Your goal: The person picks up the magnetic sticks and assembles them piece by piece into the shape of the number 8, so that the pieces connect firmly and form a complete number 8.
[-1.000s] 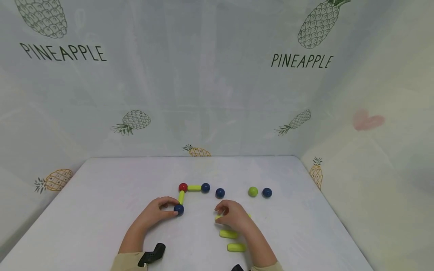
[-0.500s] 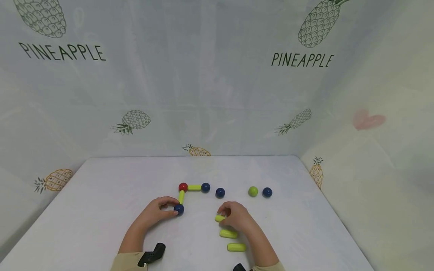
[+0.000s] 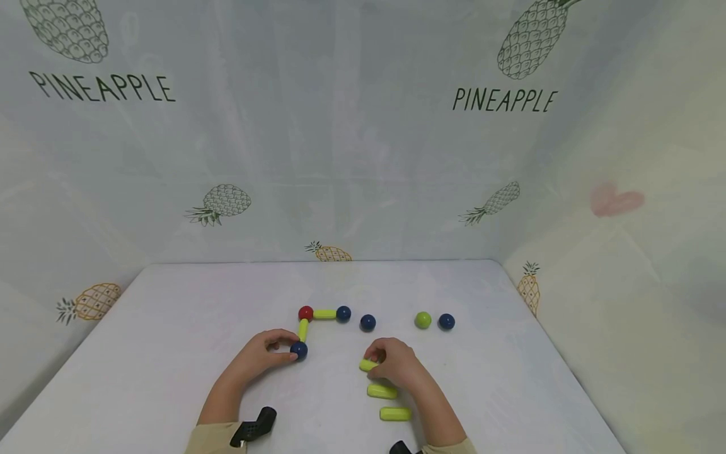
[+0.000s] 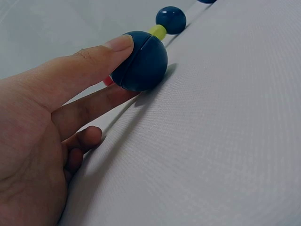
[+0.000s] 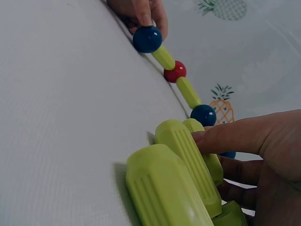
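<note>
In the head view my left hand (image 3: 265, 350) pinches a dark blue ball (image 3: 299, 350) between thumb and fingers. This ball ends an L-shaped chain: a yellow-green rod (image 3: 303, 330) joins it to a red ball (image 3: 305, 313), and a second rod (image 3: 325, 314) runs right to another blue ball (image 3: 343, 314). My right hand (image 3: 395, 363) grips the farthest loose yellow-green rod (image 3: 367, 365), thumb on the near side and fingers beyond it. Part of that rod is hidden by the hand. In the right wrist view, the thumb lies against this rod (image 5: 214, 167).
Two more loose rods, one in the middle (image 3: 382, 391) and one nearer (image 3: 395, 414), lie by my right wrist. Beyond the right hand sit a loose blue ball (image 3: 368, 323), a green ball (image 3: 423, 320) and another blue ball (image 3: 446, 321). A pineapple-print curtain (image 3: 351, 126) hangs behind the white table (image 3: 215, 296).
My right hand has shifted slightly right and settled around the farthest loose rod, whose left end now shows more. The left hand and the chain have stayed still.
</note>
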`<state>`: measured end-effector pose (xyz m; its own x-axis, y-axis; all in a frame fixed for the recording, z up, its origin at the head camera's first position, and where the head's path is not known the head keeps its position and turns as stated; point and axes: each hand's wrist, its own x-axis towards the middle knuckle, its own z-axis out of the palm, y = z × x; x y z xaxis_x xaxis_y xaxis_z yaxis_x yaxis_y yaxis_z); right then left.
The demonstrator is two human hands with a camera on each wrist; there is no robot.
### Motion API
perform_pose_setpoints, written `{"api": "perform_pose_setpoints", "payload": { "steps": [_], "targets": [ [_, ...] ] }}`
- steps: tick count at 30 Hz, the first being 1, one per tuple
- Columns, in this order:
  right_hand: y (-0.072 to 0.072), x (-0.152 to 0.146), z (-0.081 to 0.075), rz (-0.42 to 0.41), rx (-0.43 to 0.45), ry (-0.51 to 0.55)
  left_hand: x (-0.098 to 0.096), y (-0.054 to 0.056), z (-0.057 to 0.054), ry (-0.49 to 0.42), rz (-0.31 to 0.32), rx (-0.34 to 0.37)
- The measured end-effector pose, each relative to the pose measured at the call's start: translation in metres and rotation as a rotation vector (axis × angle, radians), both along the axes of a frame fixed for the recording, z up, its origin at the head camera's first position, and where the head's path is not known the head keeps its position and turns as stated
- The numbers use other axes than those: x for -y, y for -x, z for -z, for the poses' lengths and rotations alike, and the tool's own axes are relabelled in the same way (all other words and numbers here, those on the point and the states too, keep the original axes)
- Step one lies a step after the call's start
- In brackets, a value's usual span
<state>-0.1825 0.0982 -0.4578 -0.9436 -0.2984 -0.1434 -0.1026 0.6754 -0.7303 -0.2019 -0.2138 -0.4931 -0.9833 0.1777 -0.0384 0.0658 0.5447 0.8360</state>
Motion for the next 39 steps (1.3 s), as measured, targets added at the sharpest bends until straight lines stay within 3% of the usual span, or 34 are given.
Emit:
{"api": "perform_pose_setpoints", "payload": {
  "steps": [19,28,39],
  "targets": [
    [0.008,0.020,-0.007,-0.019,-0.001,0.111,0.003,0.001,0.001,-0.003,-0.002,0.009],
    [0.007,0.036,-0.008,-0.008,0.045,0.157,0.001,0.000,0.002,-0.024,0.006,0.007],
    [0.010,0.049,-0.003,-0.030,0.052,0.205,0.001,0.000,0.001,-0.022,0.031,-0.001]
  ]
}}
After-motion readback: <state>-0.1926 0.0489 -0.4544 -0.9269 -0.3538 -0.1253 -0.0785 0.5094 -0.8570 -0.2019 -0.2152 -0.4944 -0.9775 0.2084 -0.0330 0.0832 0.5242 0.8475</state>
